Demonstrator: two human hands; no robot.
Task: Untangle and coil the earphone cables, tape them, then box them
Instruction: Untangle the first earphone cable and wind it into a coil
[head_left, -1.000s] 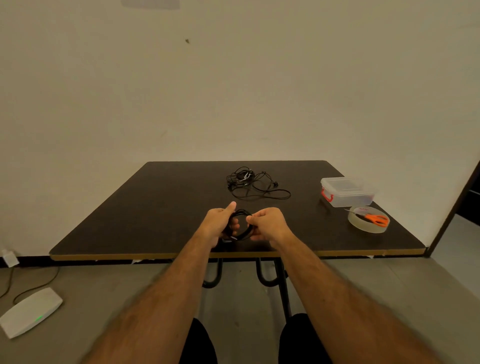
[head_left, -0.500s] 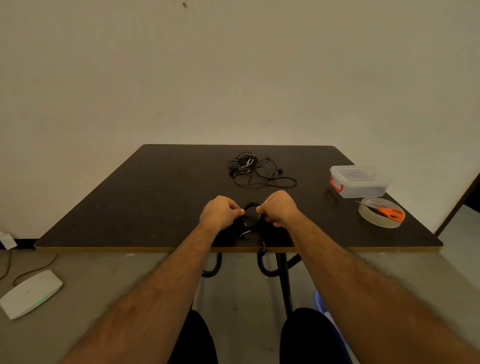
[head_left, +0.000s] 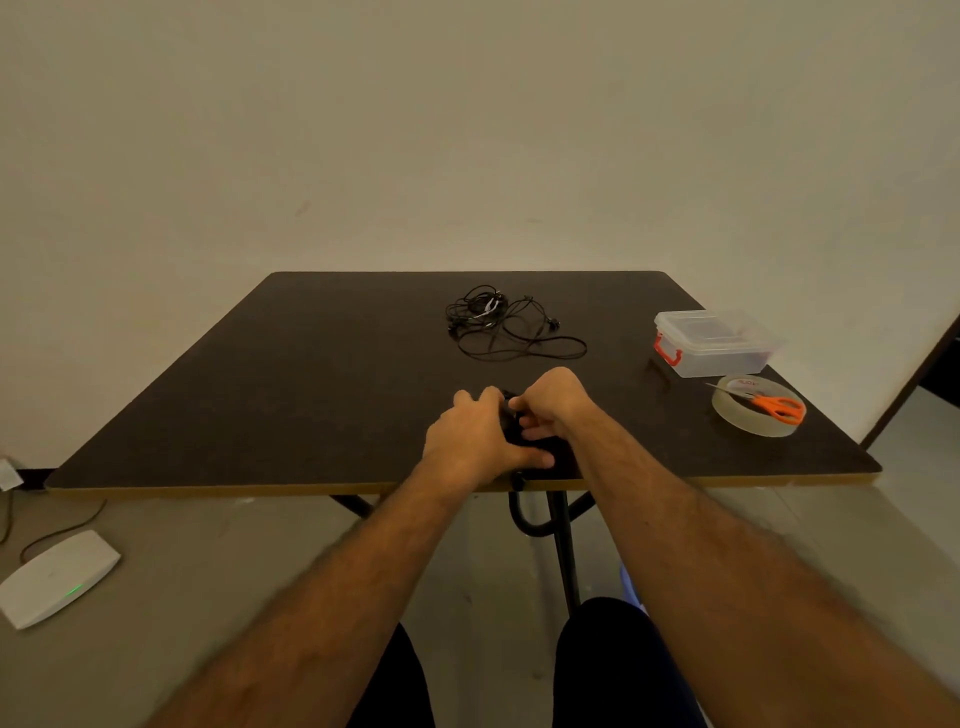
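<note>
I see my left hand and right hand close together above the near edge of the dark square table, fingers curled around a small black coiled earphone cable. A tangled black earphone bundle lies farther back.

The table has a dark matt top with a slightly speckled, rough look, and a pale raw-looking strip runs along the near edge. Its legs look like black painted metal tube. At right of the frame, the box is clear, slightly cloudy plastic with red plastic clasps. The tape roll is translucent and glossy. The scissors have orange plastic handles and thin metal blades. The tangled cables are thin, black and rubbery-looking. Lower left, the white device is smooth matt plastic.
</note>
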